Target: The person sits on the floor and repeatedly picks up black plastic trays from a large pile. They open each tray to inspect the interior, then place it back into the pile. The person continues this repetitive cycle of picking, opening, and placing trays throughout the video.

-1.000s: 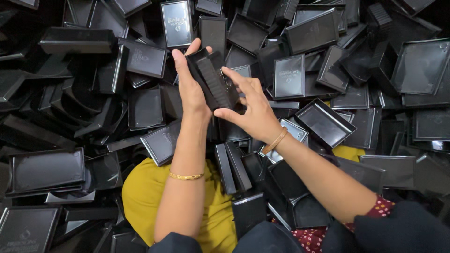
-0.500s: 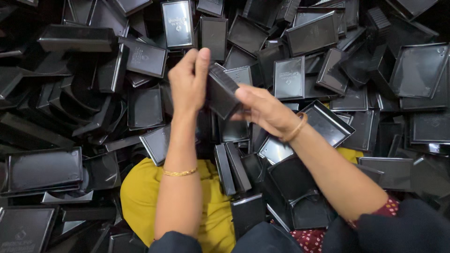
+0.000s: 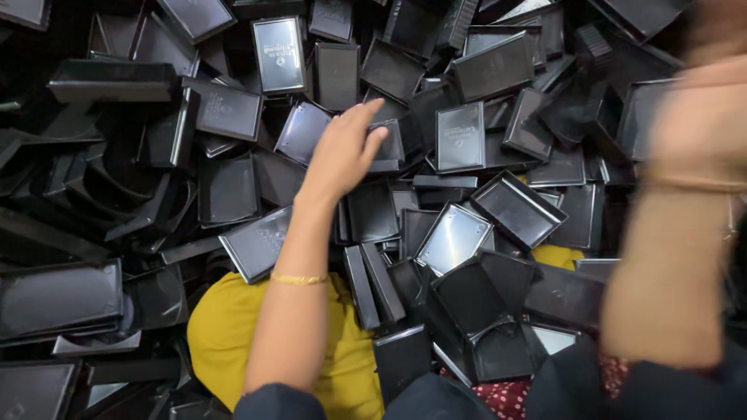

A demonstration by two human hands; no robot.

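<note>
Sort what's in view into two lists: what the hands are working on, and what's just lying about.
In hand:
- left hand, open, reaching over the heap
- small black rectangular plastic tray at its fingertips
- right hand, blurred, raised

Lying about:
- yellow cloth
- large black plastic tray

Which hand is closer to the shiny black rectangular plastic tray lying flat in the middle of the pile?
Left. The left hand reaches just left of the shiny black rectangular plastic tray; the blurred right hand is raised far to its right.
</note>
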